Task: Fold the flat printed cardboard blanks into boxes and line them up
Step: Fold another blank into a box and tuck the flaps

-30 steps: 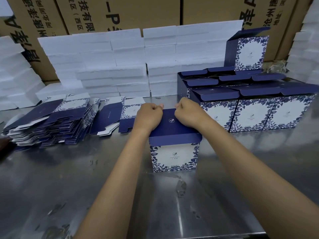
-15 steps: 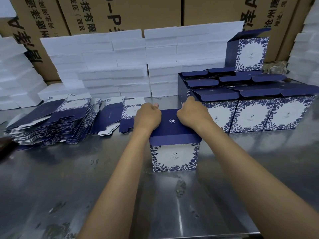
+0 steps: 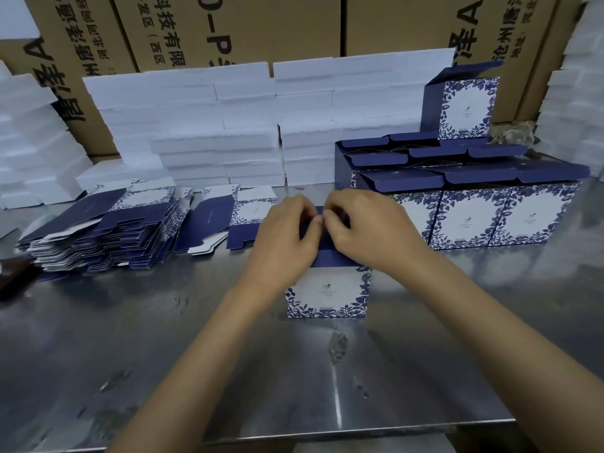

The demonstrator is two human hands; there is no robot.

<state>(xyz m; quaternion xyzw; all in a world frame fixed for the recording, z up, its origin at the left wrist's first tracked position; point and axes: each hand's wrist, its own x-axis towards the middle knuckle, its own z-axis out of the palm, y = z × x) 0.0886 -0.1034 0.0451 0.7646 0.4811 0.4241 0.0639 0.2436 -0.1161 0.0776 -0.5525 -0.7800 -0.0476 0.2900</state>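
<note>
Steel tabletop (image 3: pixel 130 354), scuffed and shiny, runs under my arms, with brown shipping cartons (image 3: pixel 261 27) along the back wall. On it, near the middle, stands the box (image 3: pixel 328 295) I am working on — upright on its base, white front panel with a blue leaf border facing me, dark blue top. My left hand (image 3: pixel 282 237) and right hand (image 3: pixel 362 228) meet over that top, fingers curled and pinching the dark blue lid flap, thumbs nearly touching. To my right the finished boxes (image 3: pixel 474 217) stand in rows, lids raised, one more perched on top. To my left lie the flat blanks (image 3: pixel 98 233) in a fanned pile. Behind them rise stacks of white foam blocks (image 3: pixel 212 125).
</note>
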